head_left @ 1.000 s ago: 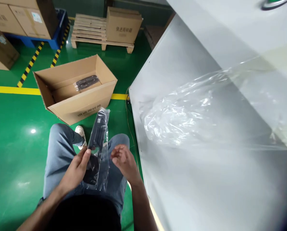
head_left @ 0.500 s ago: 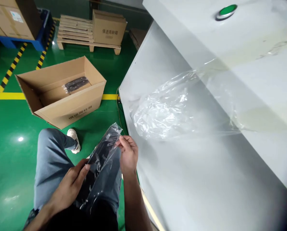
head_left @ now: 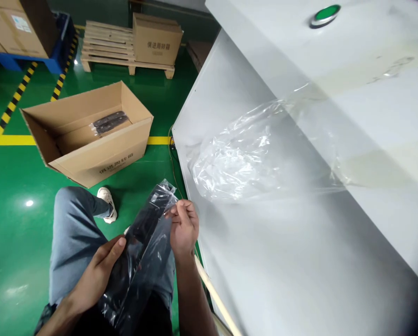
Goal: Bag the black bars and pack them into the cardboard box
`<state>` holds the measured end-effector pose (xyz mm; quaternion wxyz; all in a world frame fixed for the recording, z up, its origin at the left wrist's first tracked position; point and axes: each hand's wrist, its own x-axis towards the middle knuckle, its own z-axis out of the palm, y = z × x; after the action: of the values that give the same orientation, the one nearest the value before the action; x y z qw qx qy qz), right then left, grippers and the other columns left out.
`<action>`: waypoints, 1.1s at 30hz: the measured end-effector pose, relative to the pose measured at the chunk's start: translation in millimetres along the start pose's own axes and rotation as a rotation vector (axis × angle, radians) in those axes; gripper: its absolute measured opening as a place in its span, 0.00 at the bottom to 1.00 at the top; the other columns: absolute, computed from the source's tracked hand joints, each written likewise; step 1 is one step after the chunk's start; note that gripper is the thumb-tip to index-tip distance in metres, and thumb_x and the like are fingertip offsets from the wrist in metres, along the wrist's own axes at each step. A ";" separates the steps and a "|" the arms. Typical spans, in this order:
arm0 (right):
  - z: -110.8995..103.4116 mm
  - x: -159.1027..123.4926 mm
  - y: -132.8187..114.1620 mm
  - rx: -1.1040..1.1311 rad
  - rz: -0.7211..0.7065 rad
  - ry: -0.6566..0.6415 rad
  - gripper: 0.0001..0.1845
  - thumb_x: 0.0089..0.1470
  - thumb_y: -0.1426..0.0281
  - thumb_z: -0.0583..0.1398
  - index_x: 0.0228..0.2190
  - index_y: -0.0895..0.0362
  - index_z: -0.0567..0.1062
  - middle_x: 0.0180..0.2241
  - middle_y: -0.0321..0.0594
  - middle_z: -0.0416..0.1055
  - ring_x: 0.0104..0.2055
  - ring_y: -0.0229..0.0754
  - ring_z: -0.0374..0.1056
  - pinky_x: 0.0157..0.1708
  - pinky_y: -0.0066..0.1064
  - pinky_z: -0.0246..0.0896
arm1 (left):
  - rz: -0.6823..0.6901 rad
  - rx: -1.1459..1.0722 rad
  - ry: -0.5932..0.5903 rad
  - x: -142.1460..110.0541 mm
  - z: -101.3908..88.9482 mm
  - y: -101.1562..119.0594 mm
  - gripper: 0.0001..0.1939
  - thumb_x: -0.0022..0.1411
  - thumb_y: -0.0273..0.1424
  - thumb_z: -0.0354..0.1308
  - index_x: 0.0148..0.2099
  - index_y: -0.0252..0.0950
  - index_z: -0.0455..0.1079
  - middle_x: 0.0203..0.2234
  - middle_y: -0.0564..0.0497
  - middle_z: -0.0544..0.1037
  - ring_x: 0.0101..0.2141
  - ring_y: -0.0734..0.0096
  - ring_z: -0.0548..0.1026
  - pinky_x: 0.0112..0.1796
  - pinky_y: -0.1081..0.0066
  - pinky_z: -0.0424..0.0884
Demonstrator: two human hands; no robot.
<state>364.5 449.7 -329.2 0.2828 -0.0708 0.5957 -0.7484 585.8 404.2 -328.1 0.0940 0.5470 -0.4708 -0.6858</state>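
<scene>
A long dark part in a clear plastic bag [head_left: 140, 238] lies slanted over my lap. My left hand [head_left: 102, 268] is closed round its left side, thumb on top. The fingers of my right hand [head_left: 185, 227] pinch the loose film at the bag's upper right edge. Glare and the film hide the exact shape of the dark part. Two similar bagged dark pieces [head_left: 109, 122] rest inside the open cardboard box [head_left: 124, 151] on the floor ahead to the left.
A large white cabinet-like surface [head_left: 265, 242] with a green button [head_left: 327, 14] fills the right side. A big clear plastic bag [head_left: 230, 163] is taped to it. Behind stand a wooden pallet [head_left: 107, 46] with a carton [head_left: 158, 39] and a blue pallet [head_left: 56, 60] with cartons.
The bagged dark part has turned and shifted slightly under my hands, with more of its dark surface showing near the top. My left hand has moved a little down and left.
</scene>
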 end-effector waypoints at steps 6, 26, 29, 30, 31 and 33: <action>-7.8 -5.4 -10.1 -0.295 -0.157 -0.101 0.18 0.56 0.53 0.70 0.39 0.50 0.76 0.31 0.35 0.74 0.34 0.42 0.71 0.41 0.36 0.70 | 0.187 0.372 -0.113 -2.9 -6.6 18.5 0.28 0.71 0.54 0.53 0.60 0.40 0.77 0.46 0.45 0.87 0.48 0.50 0.83 0.51 0.63 0.73; -8.4 16.2 -21.4 -0.096 -0.013 0.034 0.18 0.52 0.53 0.73 0.32 0.53 0.77 0.28 0.33 0.74 0.31 0.39 0.71 0.40 0.37 0.74 | -0.091 0.007 0.101 -2.5 -14.2 15.3 0.33 0.56 0.58 0.67 0.50 0.36 0.82 0.55 0.41 0.84 0.63 0.43 0.75 0.64 0.54 0.69; -8.0 18.2 -21.1 0.087 0.114 0.011 0.18 0.48 0.56 0.75 0.30 0.52 0.76 0.26 0.31 0.71 0.27 0.38 0.67 0.38 0.38 0.75 | -0.173 -0.155 0.014 -2.0 -15.0 20.5 0.34 0.54 0.57 0.71 0.48 0.32 0.81 0.45 0.40 0.87 0.44 0.49 0.85 0.45 0.60 0.81; -8.7 18.4 -20.7 0.123 0.143 0.005 0.18 0.47 0.57 0.75 0.30 0.52 0.76 0.25 0.30 0.70 0.25 0.37 0.66 0.37 0.38 0.75 | -0.209 -0.210 -0.053 -3.0 -14.6 22.9 0.33 0.55 0.56 0.71 0.47 0.31 0.81 0.40 0.41 0.87 0.34 0.55 0.85 0.36 0.63 0.81; -9.6 18.5 -20.2 0.147 0.164 0.000 0.17 0.47 0.58 0.75 0.30 0.51 0.76 0.23 0.29 0.69 0.24 0.37 0.66 0.37 0.38 0.75 | -0.244 -0.256 -0.120 -4.4 -14.1 25.4 0.32 0.56 0.57 0.71 0.46 0.31 0.81 0.35 0.42 0.87 0.25 0.61 0.82 0.27 0.67 0.78; -11.7 18.2 -18.7 0.177 0.175 -0.005 0.17 0.46 0.59 0.75 0.30 0.51 0.76 0.22 0.28 0.68 0.24 0.37 0.65 0.38 0.37 0.75 | -0.299 -0.308 -0.212 -7.9 -12.7 30.2 0.31 0.57 0.58 0.69 0.41 0.31 0.81 0.26 0.44 0.85 0.15 0.69 0.73 0.17 0.71 0.69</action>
<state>337.9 452.8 -319.3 0.3536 0.0046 0.5304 -0.7704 587.8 386.0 -299.7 0.0240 0.5148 -0.2817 -0.8094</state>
